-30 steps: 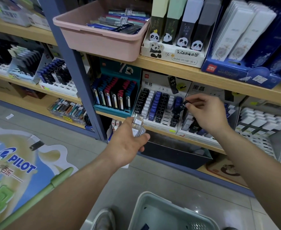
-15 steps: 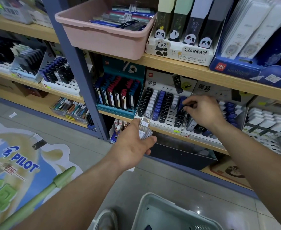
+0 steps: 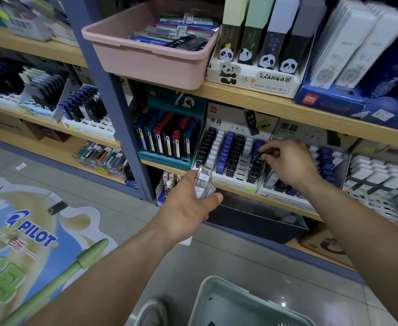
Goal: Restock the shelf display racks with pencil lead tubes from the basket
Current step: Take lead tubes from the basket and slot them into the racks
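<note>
Slotting step, I'd say: right hand (image 3: pixel 287 161) grip pinching a dark tube (image 3: pixel 261 154) at the rack (image 3: pixel 231 161). Left hand (image 3: pixel 188 208) grip wraps clear tubes (image 3: pixel 203 182). Next: seat it, take another.

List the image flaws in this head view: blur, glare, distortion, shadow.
Head view: wide-angle bend tilts the blue post and bows the shelf boards; head view: white packs top right are smeared, yet HB 07 labels on the rack read clearly; head view: small glare spot on the floor by the basket; head view: deep shadow under the rack.
</note>
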A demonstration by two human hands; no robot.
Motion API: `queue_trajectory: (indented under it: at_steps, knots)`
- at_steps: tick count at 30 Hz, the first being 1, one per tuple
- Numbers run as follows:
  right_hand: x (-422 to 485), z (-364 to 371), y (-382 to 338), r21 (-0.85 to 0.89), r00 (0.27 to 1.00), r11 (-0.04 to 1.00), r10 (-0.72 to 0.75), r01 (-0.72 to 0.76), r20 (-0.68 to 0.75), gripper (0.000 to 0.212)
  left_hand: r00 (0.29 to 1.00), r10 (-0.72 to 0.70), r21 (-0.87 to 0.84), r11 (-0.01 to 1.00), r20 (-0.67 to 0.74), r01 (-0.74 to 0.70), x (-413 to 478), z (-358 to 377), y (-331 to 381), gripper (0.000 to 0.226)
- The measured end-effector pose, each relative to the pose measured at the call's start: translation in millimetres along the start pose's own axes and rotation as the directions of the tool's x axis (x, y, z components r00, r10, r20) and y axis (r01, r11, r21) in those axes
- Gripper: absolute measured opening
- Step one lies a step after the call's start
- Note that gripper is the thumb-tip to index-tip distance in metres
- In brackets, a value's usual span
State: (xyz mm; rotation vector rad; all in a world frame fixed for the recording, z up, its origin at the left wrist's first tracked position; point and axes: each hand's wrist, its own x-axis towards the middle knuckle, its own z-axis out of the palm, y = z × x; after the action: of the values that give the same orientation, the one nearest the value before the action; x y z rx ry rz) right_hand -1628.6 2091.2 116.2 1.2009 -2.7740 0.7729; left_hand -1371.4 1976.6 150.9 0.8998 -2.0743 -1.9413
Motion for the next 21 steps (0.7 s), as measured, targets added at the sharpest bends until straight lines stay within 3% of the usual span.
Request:
queue_trajectory:
  at_steps: [9, 14, 18, 21]
  knots:
    - [0, 0, -3, -0.106, 0.998, 0.993, -0.039, 0.043, 0.041, 0.016, 1.000, -0.008, 0.018, 1.000, 0.002, 0.008, 1, -1, -1, 0.040]
    - [-1, -7, -7, -0.220, 0.976, 0.963, -0.113, 0.153, 0.184, 0.024, 1.000, 0.023, 0.018, 1.000, 0.008, -0.023, 1, -2, -2, 0.035]
    - [2, -10, -7, -0.244, 0.952, 0.956, -0.085, 0.161, 0.295, 0.029, 0.998, 0.054, -0.010, 0.999, 0.023, -0.053, -1, -1, 0, 0.027]
    - [-11, -15, -22, -0.103, 0.977, 0.987, -0.099, 0.120, 0.191, 0.027, 0.997, 0.076, -0.019, 0.997, 0.032, -0.076, -1, 0, 1, 0.028]
